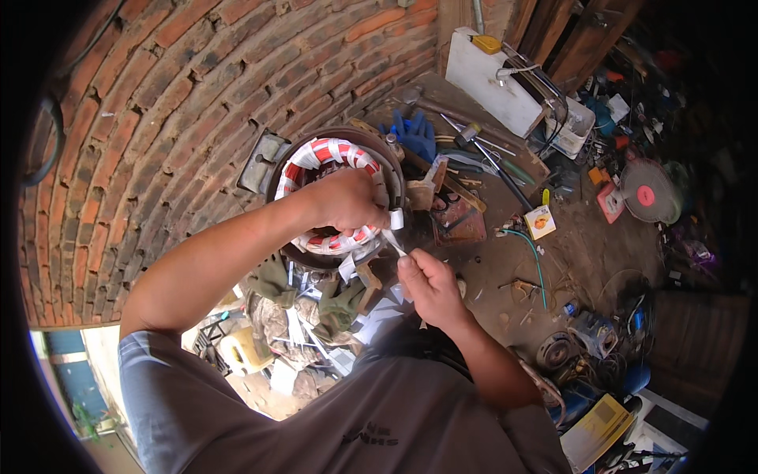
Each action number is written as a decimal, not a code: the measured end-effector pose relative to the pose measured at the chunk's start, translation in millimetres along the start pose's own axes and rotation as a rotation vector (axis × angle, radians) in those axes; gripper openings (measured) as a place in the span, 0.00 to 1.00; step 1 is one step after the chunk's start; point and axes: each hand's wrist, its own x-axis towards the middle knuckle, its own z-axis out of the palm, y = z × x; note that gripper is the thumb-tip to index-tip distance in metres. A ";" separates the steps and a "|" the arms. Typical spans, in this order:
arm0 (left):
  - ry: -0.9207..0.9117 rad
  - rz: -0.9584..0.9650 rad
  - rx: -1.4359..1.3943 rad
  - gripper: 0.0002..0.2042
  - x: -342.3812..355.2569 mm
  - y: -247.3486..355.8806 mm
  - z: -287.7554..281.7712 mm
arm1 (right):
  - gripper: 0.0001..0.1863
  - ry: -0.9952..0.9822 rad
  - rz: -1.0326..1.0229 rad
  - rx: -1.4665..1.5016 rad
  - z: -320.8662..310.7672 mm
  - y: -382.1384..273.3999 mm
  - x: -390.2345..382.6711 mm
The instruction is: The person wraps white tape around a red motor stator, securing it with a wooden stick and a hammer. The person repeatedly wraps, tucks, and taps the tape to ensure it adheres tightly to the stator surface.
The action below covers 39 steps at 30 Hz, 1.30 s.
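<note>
A round metal motor housing (280, 148) holds a ring of coil windings (331, 148) bound with white tape over red material. My left hand (353, 201) is closed over the ring's right part, beside a short white roll or loop of tape (396, 220); its fingertips are partly hidden. A white tape strip (393, 242) runs from there down to my right hand (430, 284), which is closed on it below and right of the housing. Loose white tape also hangs at the ring's lower edge.
Blue gloves (414, 130), a hammer (479, 142), a white board (489, 83), a small box (540, 223) and a fan (643, 189) lie right of the housing. Fabric and a yellow jug (241, 351) are below. A brick wall (150, 118) curves behind; motor parts (557, 351) lie lower right.
</note>
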 end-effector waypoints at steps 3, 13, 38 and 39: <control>0.012 0.029 0.052 0.18 5.6 9.8 2.1 | 0.11 -0.189 -0.714 -0.398 48.0 -27.7 -31.9; 0.170 0.101 0.281 0.22 -15.1 14.8 6.3 | 0.13 -0.695 -1.011 -0.310 64.3 -61.0 -2.5; 0.257 0.062 0.242 0.12 -28.9 -1.3 31.9 | 0.14 -0.914 -0.988 0.095 107.1 -59.6 25.9; 0.306 0.110 0.102 0.13 -38.9 -8.2 30.5 | 0.15 -0.932 -0.992 0.076 103.7 -62.5 22.8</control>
